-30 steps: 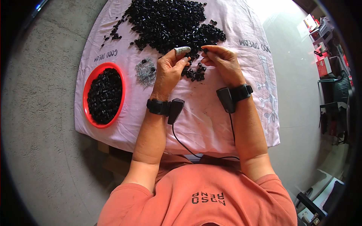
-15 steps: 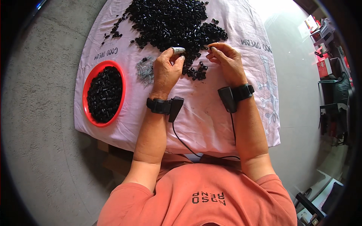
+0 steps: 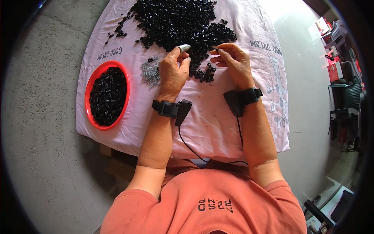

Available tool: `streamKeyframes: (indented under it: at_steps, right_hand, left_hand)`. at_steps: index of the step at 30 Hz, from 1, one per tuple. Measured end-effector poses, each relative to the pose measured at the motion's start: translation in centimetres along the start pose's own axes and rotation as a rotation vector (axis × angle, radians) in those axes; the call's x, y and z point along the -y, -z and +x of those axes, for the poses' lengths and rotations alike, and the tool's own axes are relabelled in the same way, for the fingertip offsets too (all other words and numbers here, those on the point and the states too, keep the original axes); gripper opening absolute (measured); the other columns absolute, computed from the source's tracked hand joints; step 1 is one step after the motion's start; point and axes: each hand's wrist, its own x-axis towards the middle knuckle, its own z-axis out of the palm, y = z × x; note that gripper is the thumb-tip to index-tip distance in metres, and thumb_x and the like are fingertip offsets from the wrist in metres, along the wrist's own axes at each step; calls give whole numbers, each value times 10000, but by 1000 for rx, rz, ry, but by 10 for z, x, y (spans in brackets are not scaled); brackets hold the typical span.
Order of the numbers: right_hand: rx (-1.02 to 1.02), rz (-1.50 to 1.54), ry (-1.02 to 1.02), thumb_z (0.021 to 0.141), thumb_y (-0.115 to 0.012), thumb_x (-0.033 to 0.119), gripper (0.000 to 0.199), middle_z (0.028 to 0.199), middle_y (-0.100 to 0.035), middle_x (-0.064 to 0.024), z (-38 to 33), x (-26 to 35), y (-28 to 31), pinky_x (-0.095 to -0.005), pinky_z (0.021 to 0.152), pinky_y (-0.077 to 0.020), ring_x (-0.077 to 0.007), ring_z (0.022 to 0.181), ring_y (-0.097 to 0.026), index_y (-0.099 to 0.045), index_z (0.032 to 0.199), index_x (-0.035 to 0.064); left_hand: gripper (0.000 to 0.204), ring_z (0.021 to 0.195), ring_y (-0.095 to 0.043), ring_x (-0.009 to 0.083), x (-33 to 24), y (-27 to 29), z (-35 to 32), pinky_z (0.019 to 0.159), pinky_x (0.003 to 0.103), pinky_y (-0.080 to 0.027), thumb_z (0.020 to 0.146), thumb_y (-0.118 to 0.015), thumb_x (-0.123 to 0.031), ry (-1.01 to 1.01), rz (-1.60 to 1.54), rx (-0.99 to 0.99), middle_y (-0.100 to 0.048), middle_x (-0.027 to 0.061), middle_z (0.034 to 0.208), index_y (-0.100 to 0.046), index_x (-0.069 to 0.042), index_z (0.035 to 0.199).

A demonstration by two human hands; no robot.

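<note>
My left hand (image 3: 172, 76) is closed, its fingers curled and thumb near the forefinger, at the near edge of a heap of small black plastic pieces (image 3: 175, 23). A silvery cover (image 3: 184, 48) wraps one fingertip. Whatever this hand may hold is hidden. Across from it, my right hand (image 3: 237, 66) pinches a tiny dark bit, seemingly one of the black pieces, between thumb and forefinger; its other fingers are loosely bent. Left of my left hand lies a small pile of thin silvery metal pins (image 3: 150, 72), with one black piece on it.
A red oval basin (image 3: 88, 103) full of black pieces stands on the left of the cloth-covered table (image 3: 202, 128). Loose pieces lie beside the heap. Black straps with boxes circle both wrists, and a cable (image 3: 193, 151) runs between them. A green chair (image 3: 353, 93) stands far right.
My left fingers have tilted slightly, turning the silvery fingertip cover upward. My right hand has shifted a little left, still pinched. The heap and basin look the same.
</note>
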Motion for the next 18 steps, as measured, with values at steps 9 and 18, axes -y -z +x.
streamKeyframes:
  at_steps: [9,18]
  right_hand:
    - [1,-77,100,938,-680,114,159,919,-720,-47,7,-12,9,-226,666,-525,-88,752,-657,-675,1085,53]
    - [24,10,33,943,-661,86,159,956,-733,-82,4,-6,5,-236,691,-558,-118,791,-695,-657,1090,23]
  left_hand:
    - [103,681,-626,173,-14,-11,-4,617,296,-495,822,-714,8,-234,9,44,-643,79,816,-719,-16,921]
    - [147,857,-608,281,-19,-24,-3,778,391,-489,757,-759,-38,-343,195,148,-622,81,866,-702,-20,892]
